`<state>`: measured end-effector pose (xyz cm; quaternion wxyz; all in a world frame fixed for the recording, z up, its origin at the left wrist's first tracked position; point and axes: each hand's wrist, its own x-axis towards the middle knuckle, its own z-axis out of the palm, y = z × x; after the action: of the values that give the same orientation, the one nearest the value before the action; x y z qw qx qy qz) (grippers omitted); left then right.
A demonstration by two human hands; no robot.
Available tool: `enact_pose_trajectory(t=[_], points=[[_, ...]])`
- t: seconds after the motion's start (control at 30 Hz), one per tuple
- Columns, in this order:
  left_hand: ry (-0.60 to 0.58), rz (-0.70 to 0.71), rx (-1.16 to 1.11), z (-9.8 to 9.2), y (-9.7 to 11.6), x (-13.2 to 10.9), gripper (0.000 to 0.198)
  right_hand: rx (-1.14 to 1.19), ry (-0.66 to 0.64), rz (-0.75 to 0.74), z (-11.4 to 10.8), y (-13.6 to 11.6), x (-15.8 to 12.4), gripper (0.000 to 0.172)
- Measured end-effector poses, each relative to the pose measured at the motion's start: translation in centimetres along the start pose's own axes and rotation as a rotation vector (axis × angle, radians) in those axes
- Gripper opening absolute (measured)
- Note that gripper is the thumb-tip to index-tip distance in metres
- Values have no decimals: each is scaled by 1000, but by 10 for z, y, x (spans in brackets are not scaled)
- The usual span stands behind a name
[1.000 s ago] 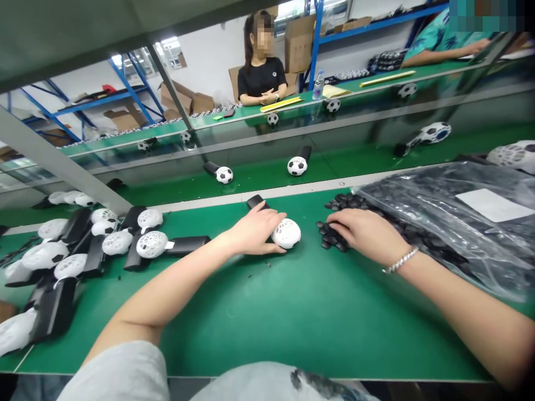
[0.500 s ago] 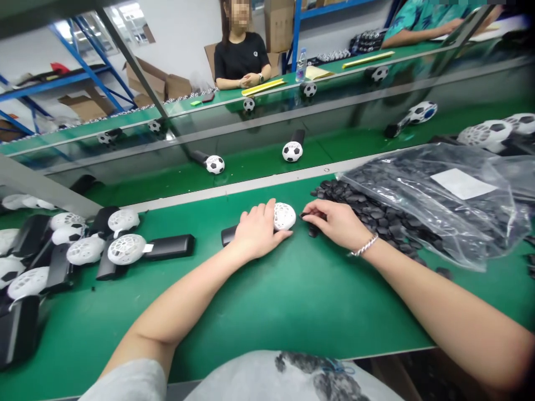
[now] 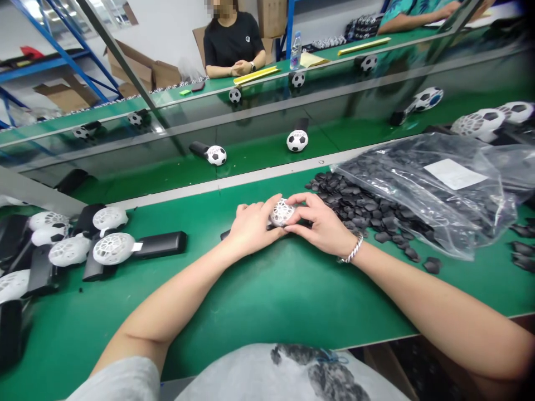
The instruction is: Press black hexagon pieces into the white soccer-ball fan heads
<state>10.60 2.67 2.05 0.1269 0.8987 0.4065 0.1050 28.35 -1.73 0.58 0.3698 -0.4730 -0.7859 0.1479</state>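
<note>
A white openwork soccer-ball shell (image 3: 281,211) on a black handle lies on the green table, between my two hands. My left hand (image 3: 254,227) is closed over the handle and the shell's left side, hiding most of the handle. From the right, my right hand (image 3: 320,224) is closed on the shell, thumb low and fingers above. Whether a small black piece is under its fingertips is hidden. Just right of this hand spreads a heap of black patches (image 3: 368,206), partly inside a clear plastic bag (image 3: 480,214).
More white shells (image 3: 113,248) with black handles (image 3: 161,245) are piled at the left. Beyond a pale ledge (image 3: 254,174), finished soccer-ball pieces (image 3: 297,141) lie on a green belt (image 3: 251,153). A person in black (image 3: 234,44) sits across, with another person's arm (image 3: 405,22) farther right.
My right hand has moved left from beside the heap, where it pinched a small black patch, onto the shell. My left hand still holds the piece. The view has shifted slightly.
</note>
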Motion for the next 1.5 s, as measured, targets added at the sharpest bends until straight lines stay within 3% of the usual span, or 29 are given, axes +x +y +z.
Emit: enact_pose_trajectory(t=[0.2, 0.4, 0.6, 0.77, 1.0, 1.13, 1.2, 1.5], points=[[32, 7, -182, 1, -4, 3, 64, 145, 76, 142, 3, -1, 1, 10], [16, -33, -347, 0, -7, 4, 65, 365, 61, 276, 9, 2, 2, 32], [-9, -60, -412, 0, -10, 5, 66, 341, 26, 296, 8, 5, 3, 46], [24, -68, -415, 2, -7, 5, 63, 342, 13, 303, 9, 4, 3, 46], [30, -62, -322, 2, -5, 3, 63, 210, -11, 293, -3, 7, 9, 41], [-1, -9, -167, -7, -15, 3, 62, -6, 142, 295, -20, 25, 11, 17], [22, 26, -79, -9, -20, 5, 63, -170, 161, 259, -24, 30, 12, 14], [-4, 90, 8, -9, -24, 8, 70, -619, -223, 123, -8, 22, 15, 22]])
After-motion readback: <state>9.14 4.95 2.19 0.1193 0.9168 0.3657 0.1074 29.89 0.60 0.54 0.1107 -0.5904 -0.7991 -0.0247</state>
